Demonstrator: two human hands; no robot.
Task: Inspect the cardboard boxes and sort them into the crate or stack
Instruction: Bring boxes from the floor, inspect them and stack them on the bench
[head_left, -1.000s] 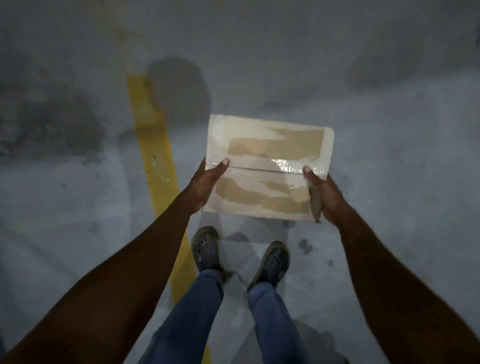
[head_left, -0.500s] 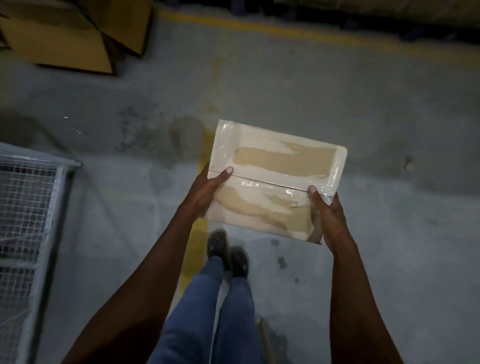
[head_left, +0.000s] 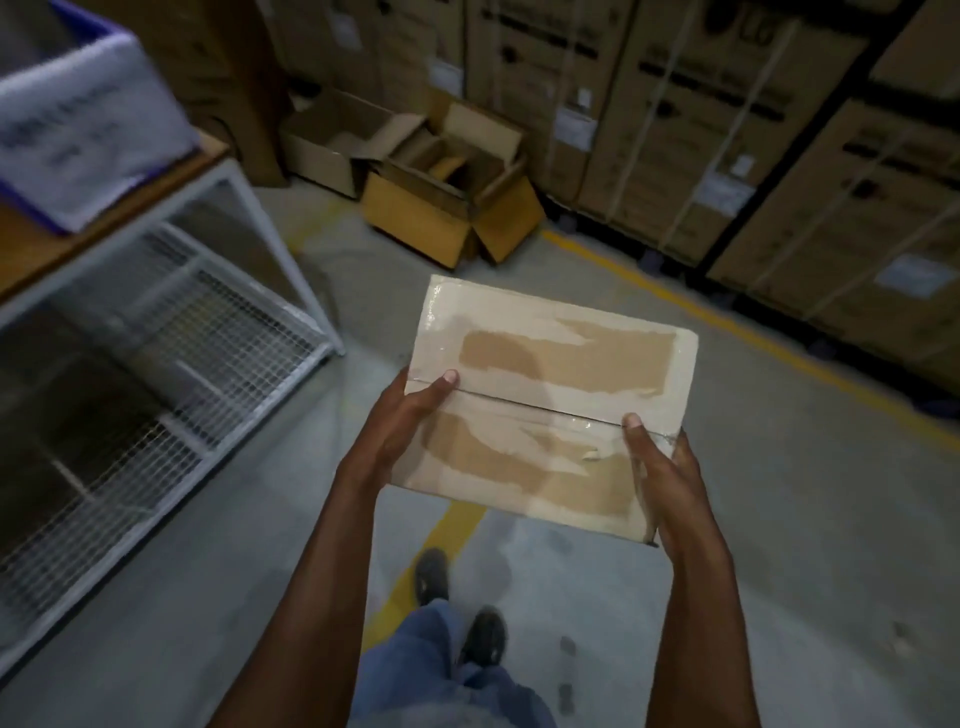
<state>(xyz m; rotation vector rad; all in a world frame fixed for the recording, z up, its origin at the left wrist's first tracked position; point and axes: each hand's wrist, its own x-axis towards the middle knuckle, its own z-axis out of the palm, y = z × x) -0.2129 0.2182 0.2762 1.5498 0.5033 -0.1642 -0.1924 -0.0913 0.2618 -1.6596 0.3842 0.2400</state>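
At the far left edge, a blurred white bin with a purple rim (head_left: 78, 130) sits on the brown top of a white metal-framed table (head_left: 244, 192), and under that top a white wire-mesh shelf (head_left: 208, 332) slopes down toward the grey concrete floor (head_left: 831, 519). A yellow painted floor line (head_left: 441, 551) runs up from beside the person's dark shoes and blue trouser legs and passes under the held box. Above it, the left hand (head_left: 400, 431) grips the left side of a flat rectangular cardboard box covered in pale glossy tape with bare brown patches (head_left: 550, 405); its thumb lies on top at the centre seam, while its fingers are hidden under the box. The box is held level in the air in front of the body, well above the floor and to the right of the table, its seam running across between the two thumbs. The right hand (head_left: 670, 483) holds the box's right near corner the same way, thumb on top at the seam and fingers out of sight beneath. Beyond the box, an open brown cardboard carton with raised flaps (head_left: 447, 208) stands on the floor, and to its right a row of tall strapped cardboard cartons (head_left: 701, 130) lines the back.
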